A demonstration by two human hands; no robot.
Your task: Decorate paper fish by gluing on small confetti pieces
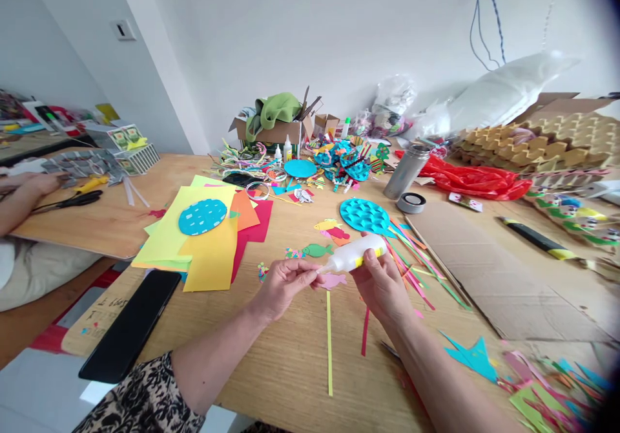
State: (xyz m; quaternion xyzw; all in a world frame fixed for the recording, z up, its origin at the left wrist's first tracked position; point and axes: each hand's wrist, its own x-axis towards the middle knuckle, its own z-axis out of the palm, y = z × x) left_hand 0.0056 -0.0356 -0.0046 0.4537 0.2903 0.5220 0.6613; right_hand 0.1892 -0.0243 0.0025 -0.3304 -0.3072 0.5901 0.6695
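My right hand (382, 284) is wrapped round a white glue bottle (352, 252), tilted with its nozzle toward the left. The fingers of my left hand (289, 284) are pinched together at the nozzle tip; whether they hold anything else is hidden. Just below the bottle lies a pink paper fish (333, 281). Green (317, 250), yellow and red paper fish lie beyond it. A yellow-green paper strip (329, 342) and a red strip (365, 331) lie nearer to me. Behind the bottle sits a blue scalloped disc (364, 214) with coloured strips beside it.
Coloured paper sheets (210, 258) and a black phone (130, 326) lie at left. A metal flask (407, 171), cardboard (504, 271) and a cutter (537, 238) are at right. Scissors lie partly under my right forearm. Another person's hand (41, 184) shows at far left.
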